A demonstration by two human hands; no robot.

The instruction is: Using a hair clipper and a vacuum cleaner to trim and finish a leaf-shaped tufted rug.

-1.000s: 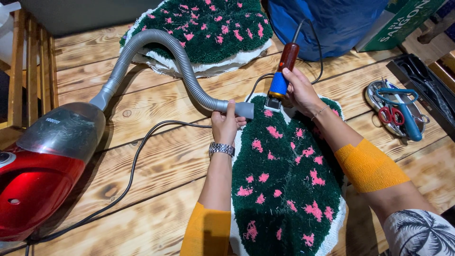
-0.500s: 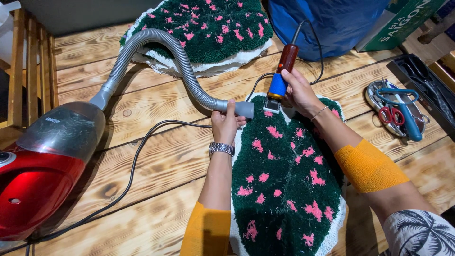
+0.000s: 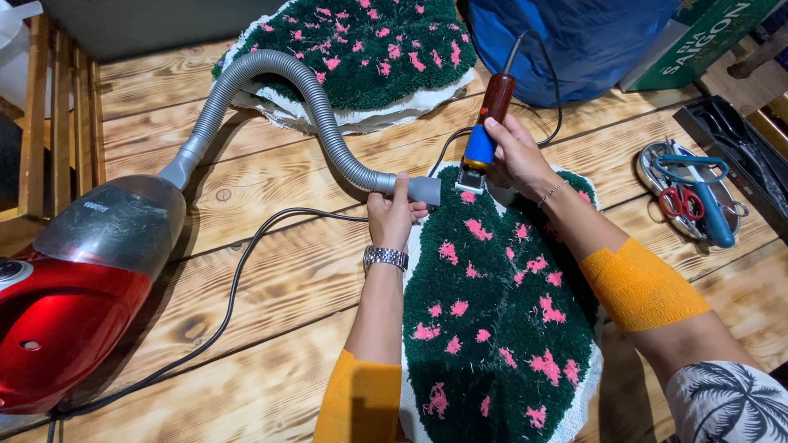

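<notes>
A person's left hand [image 3: 392,215] is wrapped tight around the grey vacuum hose [image 3: 316,115] near its nozzle, aimed at the top edge of a dark green tufted rug [image 3: 492,320] with pink flecks, likely to catch loose fibres. The right hand [image 3: 510,154] is closed around an electric trimmer [image 3: 483,135], its blade touching the rug's edge just beside the nozzle. The red vacuum cleaner [image 3: 70,303] is cut off at left. A 2nd rug [image 3: 369,49] lies beyond; the blade itself is hard to make out.

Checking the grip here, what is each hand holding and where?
Left hand grips the vacuum hose near its nozzle end; right hand holds the clipper around its blue middle.
</notes>
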